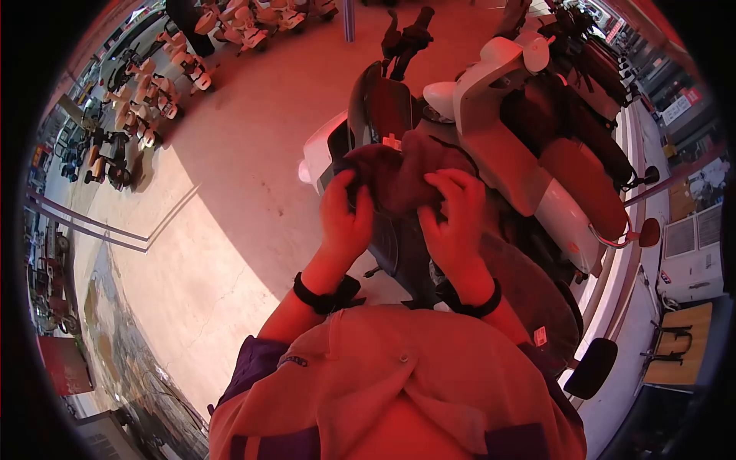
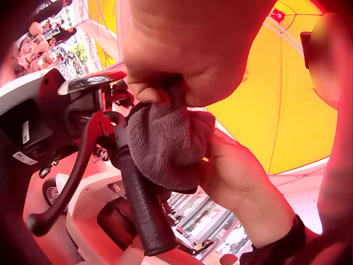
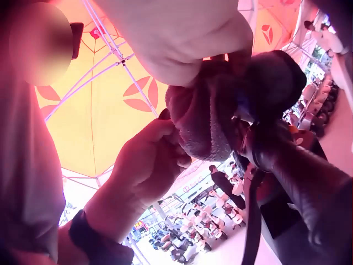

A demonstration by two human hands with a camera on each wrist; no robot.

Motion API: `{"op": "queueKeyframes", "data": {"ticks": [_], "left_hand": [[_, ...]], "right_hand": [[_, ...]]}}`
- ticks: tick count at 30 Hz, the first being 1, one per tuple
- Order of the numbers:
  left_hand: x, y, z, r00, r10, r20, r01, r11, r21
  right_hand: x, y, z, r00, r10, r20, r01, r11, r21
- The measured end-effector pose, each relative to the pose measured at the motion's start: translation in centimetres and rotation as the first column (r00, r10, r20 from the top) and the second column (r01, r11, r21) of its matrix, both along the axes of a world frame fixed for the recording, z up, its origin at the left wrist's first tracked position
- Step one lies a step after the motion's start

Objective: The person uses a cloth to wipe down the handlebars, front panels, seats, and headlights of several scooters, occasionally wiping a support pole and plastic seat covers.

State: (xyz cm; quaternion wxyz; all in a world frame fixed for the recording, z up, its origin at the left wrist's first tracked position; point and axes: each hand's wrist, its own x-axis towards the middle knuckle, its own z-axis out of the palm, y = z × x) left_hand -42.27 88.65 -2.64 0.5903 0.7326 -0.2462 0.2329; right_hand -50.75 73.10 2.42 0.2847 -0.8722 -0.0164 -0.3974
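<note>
A dark grey towelling cloth (image 1: pixel 406 172) is bunched up between both hands, in front of a scooter's handlebar. My left hand (image 1: pixel 345 215) pinches its left side with curled fingers and thumb. On the other side my right hand (image 1: pixel 458 222) grips the cloth as well. In the left wrist view the cloth (image 2: pixel 168 146) overlaps the inner end of a black handlebar grip (image 2: pixel 146 204), beside a brake lever (image 2: pixel 74 176). The right wrist view has a dark rounded piece (image 3: pixel 278 83) right beside the cloth. What the folds cover is hidden.
A white scooter (image 1: pixel 498 115) stands close on the right, with a mirror (image 1: pixel 592 368) nearer the body. More scooters (image 1: pixel 146 100) are parked at the far left on the concrete floor (image 1: pixel 207 253). A yellow canopy (image 2: pixel 276 105) spans overhead.
</note>
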Motion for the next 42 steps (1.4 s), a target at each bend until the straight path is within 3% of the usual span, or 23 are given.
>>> {"op": "queueKeyframes", "data": {"ticks": [1, 4, 5, 8, 14, 18, 20, 23, 26, 29, 32, 36, 40, 41, 42], "left_hand": [[1.9, 0.8, 0.5, 0.999, -0.007, -0.039, 0.006, 0.999, -0.037], [7.8, 1.4, 0.8, 0.982, -0.077, -0.173, 0.090, 0.994, 0.065], [10.3, 1.3, -2.7, 0.978, -0.129, -0.164, 0.151, 0.980, 0.129], [12.4, 0.8, -4.6, 0.832, -0.331, -0.445, 0.438, 0.885, 0.161], [14.2, 2.4, -9.4, 0.842, -0.474, -0.258, 0.535, 0.794, 0.288], [17.3, 1.7, -8.0, 0.902, -0.411, -0.130, 0.430, 0.871, 0.238], [19.7, 0.4, -4.5, 0.915, -0.373, -0.151, 0.397, 0.898, 0.187], [23.4, -2.1, -4.0, 0.837, -0.542, -0.073, 0.547, 0.831, 0.100], [23.1, -1.2, -5.8, 0.876, -0.455, -0.161, 0.482, 0.807, 0.341], [20.7, 0.9, -7.7, 0.828, -0.504, -0.245, 0.560, 0.770, 0.306], [22.1, 0.9, -7.6, 0.848, -0.503, -0.169, 0.528, 0.769, 0.360], [27.9, -1.3, -2.1, 0.818, -0.574, 0.029, 0.500, 0.736, 0.456], [31.8, -3.0, -3.8, 0.699, -0.713, 0.047, 0.633, 0.648, 0.424], [32.3, -1.9, -4.4, 0.676, -0.735, -0.056, 0.664, 0.574, 0.479], [33.4, -1.4, -5.6, 0.621, -0.783, -0.031, 0.687, 0.525, 0.502]], "right_hand": [[1.6, 1.4, 0.8, 1.000, 0.001, 0.008, -0.001, 1.000, -0.029], [7.1, 4.9, 0.5, 0.994, -0.088, -0.070, 0.073, 0.977, -0.201], [9.1, 5.7, -0.1, 0.984, -0.142, -0.109, 0.107, 0.956, -0.275], [12.6, 6.8, -2.0, 0.914, -0.335, -0.230, 0.220, 0.884, -0.413], [11.4, 9.0, -7.2, 0.866, -0.405, -0.293, 0.268, 0.871, -0.412], [14.3, 9.9, -6.0, 0.905, -0.369, -0.212, 0.274, 0.887, -0.373], [16.8, 9.1, -4.1, 0.925, -0.360, -0.118, 0.290, 0.873, -0.392], [18.6, 8.1, -3.2, 0.888, -0.450, -0.094, 0.370, 0.820, -0.437], [16.5, 9.5, -5.0, 0.873, -0.404, -0.274, 0.288, 0.879, -0.379], [15.8, 11.3, -10.3, 0.859, -0.351, -0.372, 0.268, 0.928, -0.258], [17.3, 12.5, -10.5, 0.877, -0.370, -0.307, 0.346, 0.929, -0.130], [21.9, 11.8, -7.6, 0.870, -0.465, -0.165, 0.444, 0.884, -0.149], [26.1, 12.0, -6.7, 0.735, -0.656, -0.172, 0.613, 0.750, -0.247], [26.6, 12.3, -8.0, 0.705, -0.690, -0.165, 0.637, 0.718, -0.280], [27.0, 12.5, -9.0, 0.673, -0.720, -0.169, 0.653, 0.685, -0.321]]}}
